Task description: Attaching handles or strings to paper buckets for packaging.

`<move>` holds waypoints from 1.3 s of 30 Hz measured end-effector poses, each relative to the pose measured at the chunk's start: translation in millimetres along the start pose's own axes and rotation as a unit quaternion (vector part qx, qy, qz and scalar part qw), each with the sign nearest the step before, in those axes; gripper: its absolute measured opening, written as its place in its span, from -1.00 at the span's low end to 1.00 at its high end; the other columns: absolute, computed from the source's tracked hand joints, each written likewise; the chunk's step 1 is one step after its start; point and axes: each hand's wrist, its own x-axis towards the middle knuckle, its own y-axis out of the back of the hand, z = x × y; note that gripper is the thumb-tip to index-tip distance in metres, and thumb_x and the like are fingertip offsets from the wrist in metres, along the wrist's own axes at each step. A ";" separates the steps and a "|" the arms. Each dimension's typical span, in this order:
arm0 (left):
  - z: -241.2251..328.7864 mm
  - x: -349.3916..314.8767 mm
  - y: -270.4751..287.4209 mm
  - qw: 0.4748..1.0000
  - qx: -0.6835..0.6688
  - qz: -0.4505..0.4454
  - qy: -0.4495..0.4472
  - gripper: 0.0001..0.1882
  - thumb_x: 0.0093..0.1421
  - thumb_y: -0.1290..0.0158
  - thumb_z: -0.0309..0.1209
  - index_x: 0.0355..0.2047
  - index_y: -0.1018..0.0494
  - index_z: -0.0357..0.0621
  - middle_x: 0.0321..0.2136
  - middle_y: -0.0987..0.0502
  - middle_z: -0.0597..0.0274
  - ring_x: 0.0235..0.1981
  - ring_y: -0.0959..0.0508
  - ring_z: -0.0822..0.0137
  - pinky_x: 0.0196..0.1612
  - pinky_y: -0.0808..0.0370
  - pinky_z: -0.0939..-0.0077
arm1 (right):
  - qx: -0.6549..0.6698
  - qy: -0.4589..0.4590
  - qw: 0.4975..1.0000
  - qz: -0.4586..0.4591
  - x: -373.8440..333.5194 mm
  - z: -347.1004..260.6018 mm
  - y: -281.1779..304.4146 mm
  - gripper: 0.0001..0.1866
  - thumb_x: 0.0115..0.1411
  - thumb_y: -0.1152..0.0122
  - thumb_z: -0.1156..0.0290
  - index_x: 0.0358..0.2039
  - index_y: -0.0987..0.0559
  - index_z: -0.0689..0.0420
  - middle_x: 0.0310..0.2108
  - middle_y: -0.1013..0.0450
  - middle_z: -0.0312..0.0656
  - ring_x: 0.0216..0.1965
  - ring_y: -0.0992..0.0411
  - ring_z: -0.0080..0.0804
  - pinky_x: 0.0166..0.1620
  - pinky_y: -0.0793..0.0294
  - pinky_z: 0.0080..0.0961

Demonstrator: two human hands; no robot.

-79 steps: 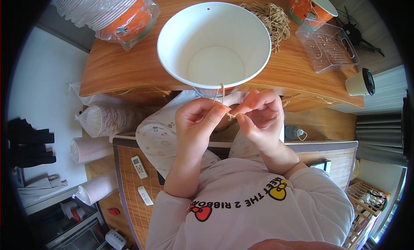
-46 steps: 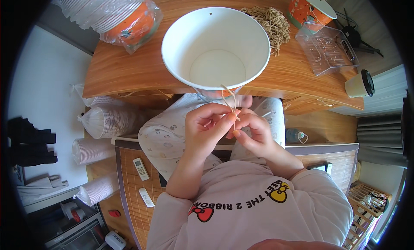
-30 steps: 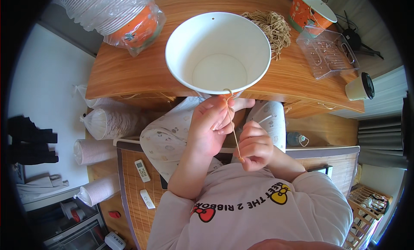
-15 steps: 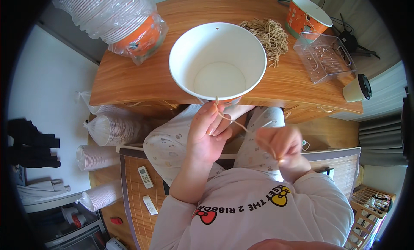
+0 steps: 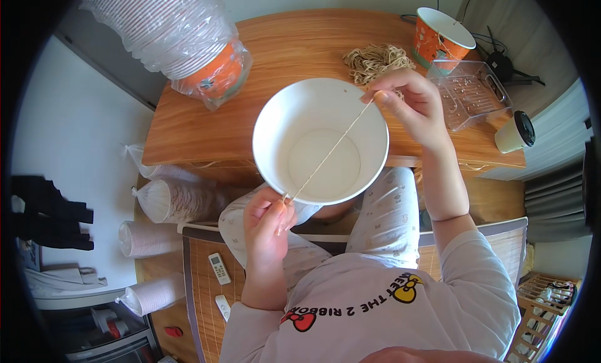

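Note:
A large white paper bucket (image 5: 275,122) stands at the table's front edge with its mouth facing up. A thin beige cord (image 5: 332,151) runs taut across its mouth, from the near left rim to the far right. At the near rim, my left hand (image 5: 268,225) pinches the cord between thumb and fingers, touching the bucket's edge. My right hand (image 5: 413,106) is raised by the far right rim, its fingertips closed on the cord's other end. A small hole (image 5: 346,91) shows in the far wall. Behind the right hand lies a bundle of beige cords (image 5: 372,59).
Stacked buckets in clear plastic (image 5: 206,68) stand at the table's left. Back right are an orange patterned bucket (image 5: 438,43), a clear plastic tray (image 5: 463,90) with small bits and a lidded cup (image 5: 514,132). More wrapped stacks (image 5: 166,200) lie below left, near a remote control (image 5: 219,268).
My right hand has moved from my lap up to the bucket's far right rim, drawing the cord taut. The bucket has turned, its near rim's cord point shifting left with my left hand.

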 end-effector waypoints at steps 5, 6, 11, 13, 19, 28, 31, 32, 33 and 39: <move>14.5 -4.9 7.5 1.000 -0.016 0.002 0.001 -0.86 0.32 0.01 -0.40 -0.35 -0.42 -0.20 -0.73 -0.25 0.53 -0.72 -0.14 0.68 -0.59 -0.04 0.70 | 0.014 -0.041 0.998 -0.038 5.2 14.8 -7.5 -0.88 0.27 -0.22 0.47 -0.22 -0.61 0.21 -0.27 -0.58 -0.20 -0.23 -0.56 -0.48 -0.21 -0.50 -0.60; 16.3 -5.3 9.1 1.000 -0.008 0.000 -0.001 -0.85 0.32 0.01 -0.38 -0.35 -0.42 -0.19 -0.75 -0.22 0.55 -0.73 -0.12 0.68 -0.60 -0.03 0.70 | 0.029 -0.037 0.998 -0.047 5.4 15.2 -10.2 -0.88 0.28 -0.21 0.47 -0.22 -0.61 0.21 -0.28 -0.58 -0.20 -0.24 -0.56 -0.48 -0.22 -0.50 -0.60; 20.0 -2.7 13.8 1.000 -0.009 0.006 -0.002 -0.82 0.34 0.03 -0.34 -0.36 -0.42 -0.17 -0.78 -0.18 0.55 -0.72 -0.11 0.66 -0.60 -0.03 0.70 | 0.044 -0.019 0.997 -0.053 -0.3 14.6 -16.0 -0.88 0.30 -0.18 0.47 -0.21 -0.60 0.21 -0.30 -0.57 -0.20 -0.27 -0.56 -0.49 -0.24 -0.50 -0.58; 14.3 0.4 19.4 0.999 -0.025 -0.025 -0.032 -0.70 0.36 0.06 -0.23 -0.19 -0.47 -0.24 -0.77 -0.17 0.53 -0.71 -0.11 0.63 -0.61 -0.03 0.68 | 0.039 -0.017 0.999 -0.026 -6.7 8.2 -15.9 -0.90 0.30 -0.16 0.50 -0.22 -0.59 0.22 -0.30 -0.58 -0.20 -0.30 -0.57 -0.49 -0.27 -0.51 -0.58; -3.0 0.2 12.6 0.988 0.003 -0.004 -0.154 -0.15 0.33 0.13 0.11 0.39 0.01 -0.26 -0.22 -0.53 0.15 -0.22 -0.49 0.39 -0.29 -0.41 0.53 | 0.002 -0.123 0.990 0.071 -33.0 -36.7 -36.0 -0.88 0.33 -0.07 0.57 -0.16 -0.52 0.28 -0.34 -0.56 -0.19 -0.36 -0.56 -0.53 -0.32 -0.53 -0.64; -23.0 2.8 8.7 0.956 0.152 -0.146 -0.204 -0.60 0.23 -0.06 -0.07 -0.32 -0.55 -0.22 -0.38 -0.57 0.15 -0.43 -0.43 0.36 -0.30 -0.29 0.46 | 0.055 -0.144 0.988 0.010 -65.4 -88.9 -49.9 -0.84 0.34 0.04 0.67 -0.12 -0.48 0.31 -0.20 -0.55 -0.08 -0.23 -0.62 -0.32 -0.18 -0.58 -0.53; -15.5 4.7 -4.1 0.935 0.236 -0.236 -0.115 -0.64 0.24 -0.05 -0.12 -0.35 -0.58 -0.21 -0.52 -0.57 0.29 -0.43 -0.50 0.33 -0.30 -0.36 0.45 | 0.043 -0.103 0.994 -0.020 -64.5 -89.6 -60.8 -0.77 0.28 -0.01 0.71 -0.07 -0.48 0.29 -0.08 -0.51 -0.01 -0.15 -0.59 -0.26 -0.20 -0.56 -0.50; -16.0 3.8 -7.2 0.932 0.246 -0.252 -0.088 -0.64 0.25 -0.05 -0.14 -0.34 -0.58 -0.22 -0.49 -0.58 0.26 -0.41 -0.51 0.33 -0.29 -0.38 0.45 | 0.020 -0.088 0.995 -0.039 -61.5 -92.4 -63.2 -0.74 0.26 -0.01 0.73 -0.06 -0.48 0.28 -0.06 -0.50 0.00 -0.12 -0.57 -0.25 -0.19 -0.55 -0.48; -16.7 2.8 -9.5 0.927 0.256 -0.268 -0.060 -0.65 0.25 -0.05 -0.15 -0.34 -0.59 -0.23 -0.46 -0.59 0.24 -0.39 -0.53 0.33 -0.28 -0.39 0.45 | 0.035 -0.113 0.991 -0.068 -57.9 -97.5 -64.8 -0.70 0.24 -0.03 0.72 -0.02 -0.48 0.26 0.01 -0.47 0.03 -0.08 -0.54 -0.17 -0.12 -0.53 -0.41; -34.2 -4.7 -17.9 0.962 0.193 -0.185 0.046 -0.56 0.40 0.06 -0.18 0.08 -0.39 -0.32 -0.08 -0.54 0.17 -0.04 -0.51 0.35 -0.01 -0.45 0.44 | 0.057 -0.060 0.988 -0.127 -46.7 -95.7 -90.0 -0.58 0.28 -0.09 0.56 0.15 -0.42 0.30 0.21 -0.33 0.07 0.13 -0.42 -0.10 0.09 -0.45 -0.31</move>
